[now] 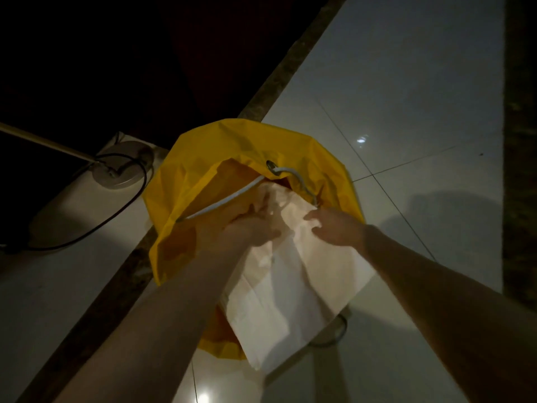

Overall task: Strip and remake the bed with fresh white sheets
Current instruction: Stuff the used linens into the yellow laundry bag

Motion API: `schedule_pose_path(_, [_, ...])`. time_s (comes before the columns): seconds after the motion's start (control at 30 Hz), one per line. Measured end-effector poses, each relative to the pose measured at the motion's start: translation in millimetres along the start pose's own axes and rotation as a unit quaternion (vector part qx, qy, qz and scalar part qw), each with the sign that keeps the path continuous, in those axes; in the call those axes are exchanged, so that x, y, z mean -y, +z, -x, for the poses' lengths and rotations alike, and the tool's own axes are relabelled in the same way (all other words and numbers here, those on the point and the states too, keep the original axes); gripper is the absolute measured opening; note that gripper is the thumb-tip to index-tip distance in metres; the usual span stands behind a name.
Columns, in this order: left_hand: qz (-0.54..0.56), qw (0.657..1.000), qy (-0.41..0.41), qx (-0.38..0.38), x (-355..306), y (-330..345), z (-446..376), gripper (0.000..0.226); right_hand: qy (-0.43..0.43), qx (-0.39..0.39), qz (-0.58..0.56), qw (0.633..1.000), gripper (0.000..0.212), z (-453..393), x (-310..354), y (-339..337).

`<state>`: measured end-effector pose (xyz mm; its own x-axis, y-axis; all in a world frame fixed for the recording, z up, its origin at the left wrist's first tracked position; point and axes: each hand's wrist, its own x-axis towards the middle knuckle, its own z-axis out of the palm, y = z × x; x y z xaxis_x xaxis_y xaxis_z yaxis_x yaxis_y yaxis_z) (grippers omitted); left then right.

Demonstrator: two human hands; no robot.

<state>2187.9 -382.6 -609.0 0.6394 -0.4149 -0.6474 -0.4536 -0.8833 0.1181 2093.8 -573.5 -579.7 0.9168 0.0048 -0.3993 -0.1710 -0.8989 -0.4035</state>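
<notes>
A yellow drawstring laundry bag point(232, 158) stands open on the pale tiled floor point(406, 97), a folded white sheet point(290, 286) half in its mouth, its long axis running from the opening back toward the person. At the mouth the left hand point(247, 228) grips the sheet's upper end, nearer the bag's rim. Just beside it, the right hand point(334, 228) rests on the sheet with fingers loosely spread; whether it pinches cloth cannot be told.

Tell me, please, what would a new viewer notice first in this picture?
The bright yellow bag in the middle, its mouth open on the pale tiled floor. Both hands, left and right, meet at its mouth on a white sheet that hangs out toward the camera.
</notes>
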Motion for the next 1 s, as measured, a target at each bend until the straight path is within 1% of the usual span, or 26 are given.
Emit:
schedule_pose_path(0.03, [0.005, 1.000, 0.025, 0.005, -13.1, -1.6, 14.0, 0.083, 0.025, -0.013, -0.008, 1.000, 0.040, 5.8, -8.3, -8.5])
schedule_pose_path(0.07, [0.004, 0.999, 0.039, 0.009, -29.4, -2.9, 32.5, 0.088, 0.067, -0.026, -0.003, 0.997, 0.035, 13.4, -23.4, -16.9])
schedule_pose_path(0.13, [-0.010, 0.997, 0.078, -0.012, -59.7, 0.0, 54.7, 0.090, 0.136, -0.027, -0.035, 0.990, 0.032, 35.1, -42.8, -20.8])
schedule_pose_path(0.2, [-0.027, 0.992, 0.118, -0.039, -88.9, 3.3, 63.1, 0.088, 0.175, -0.001, -0.091, 0.980, 0.032, 60.8, -46.5, -2.2])
schedule_pose_path(0.23, [-0.028, 0.988, 0.139, -0.060, -102.1, 7.1, 64.2, 0.086, 0.192, 0.006, -0.136, 0.972, 0.033, 69.5, -45.2, 8.1])
schedule_pose_path(0.27, [-0.027, 0.982, 0.168, -0.081, -115.6, 9.2, 67.7, 0.086, 0.201, -0.005, -0.187, 0.961, 0.033, 72.6, -46.0, 17.6])
schedule_pose_path(0.33, [-0.009, 0.978, 0.193, -0.080, -135.1, 20.9, 70.0, 0.089, 0.231, -0.035, -0.303, 0.924, 0.031, 73.6, -41.5, 21.7])
schedule_pose_path(0.37, [0.000, 0.980, 0.187, -0.072, -139.6, 28.8, 68.1, 0.093, 0.242, -0.041, -0.356, 0.902, 0.030, 73.4, -36.7, 19.6])
schedule_pose_path(0.43, [-0.003, 0.986, 0.152, -0.063, -139.8, 40.5, 63.1, 0.098, 0.260, -0.050, -0.419, 0.869, 0.029, 71.7, -30.3, 12.7])
schedule_pose_path(0.5, [-0.035, 0.987, 0.136, -0.082, -131.0, 46.7, 58.0, 0.092, 0.278, -0.037, -0.510, 0.813, 0.027, 74.1, -29.5, 7.8])
schedule_pose_path(0.53, [-0.048, 0.986, 0.136, -0.086, -125.2, 46.9, 55.1, 0.089, 0.273, -0.032, -0.527, 0.804, 0.026, 76.4, -31.9, 8.6])
schedule_pose_path(0.57, [-0.050, 0.985, 0.140, -0.090, -118.6, 46.1, 52.3, 0.085, 0.262, -0.033, -0.497, 0.827, 0.024, 77.1, -35.3, 12.0])
schedule_pose_path(0.63, [-0.041, 0.983, 0.150, -0.093, -102.1, 41.0, 48.4, 0.070, 0.234, -0.038, -0.318, 0.918, 0.014, 75.5, -40.9, 18.3])
schedule_pose_path(0.67, [-0.033, 0.983, 0.154, -0.097, -92.8, 37.4, 47.2, 0.060, 0.217, -0.033, -0.237, 0.946, 0.015, 74.0, -40.7, 21.5])
schedule_pose_path(0.7, [-0.029, 0.983, 0.156, -0.096, -82.9, 33.7, 46.3, 0.052, 0.210, -0.014, -0.185, 0.960, 0.025, 73.7, -38.7, 22.8])
schedule_pose_path(0.77, [-0.033, 0.984, 0.156, -0.082, -63.7, 26.1, 46.7, 0.041, 0.201, 0.025, -0.097, 0.975, 0.044, 73.0, -33.1, 25.6])
schedule_pose_path(0.8, [-0.030, 0.985, 0.152, -0.075, -55.6, 22.9, 46.1, 0.037, 0.201, 0.029, -0.040, 0.978, 0.046, 72.4, -30.0, 25.8])
schedule_pose_path(0.87, [0.015, 0.989, 0.130, -0.069, -47.5, 21.4, 44.2, 0.027, 0.196, 0.016, 0.058, 0.979, 0.034, 73.5, -31.7, 28.0])
schedule_pose_path(0.93, [0.101, 0.985, 0.113, -0.083, -54.4, 25.3, 43.8, 0.024, 0.214, -0.010, 0.052, 0.975, 0.026, 74.6, -40.8, 29.2])
schedule_pose_path(1.0, [0.207, 0.964, 0.123, -0.111, -74.0, 32.3, 41.2, 0.032, 0.215, -0.017, 0.004, 0.977, 0.021, 77.4, -51.4, 26.5])
